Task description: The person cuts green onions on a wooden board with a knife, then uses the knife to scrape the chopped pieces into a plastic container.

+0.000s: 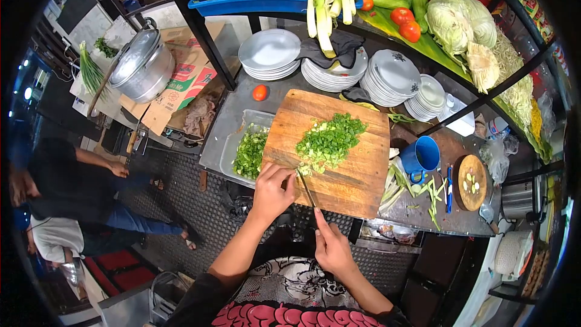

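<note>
A wooden cutting board [357, 191] lies on the counter in front of me, with a heap of chopped green onion [333, 139] on it. My right hand [333, 248] grips a knife [307, 189] by its handle, the blade pointing away from me over the board's near edge. My left hand [275, 192] is at the board's left near corner, fingers curled together by the blade's tip. Whether those fingers pinch the blade or some onion is hidden. Beside the board, a clear plastic container [259, 117] holds more chopped green onion [249, 152].
Stacked plates [269, 51] line the counter's back, with a tomato [259, 92] nearby. To the right are a blue mug [420, 156], onion trimmings [396, 184], a blue-handled item [449, 191] and a round wooden board [471, 183]. Vegetables fill a shelf above. A person [66, 181] stands at left.
</note>
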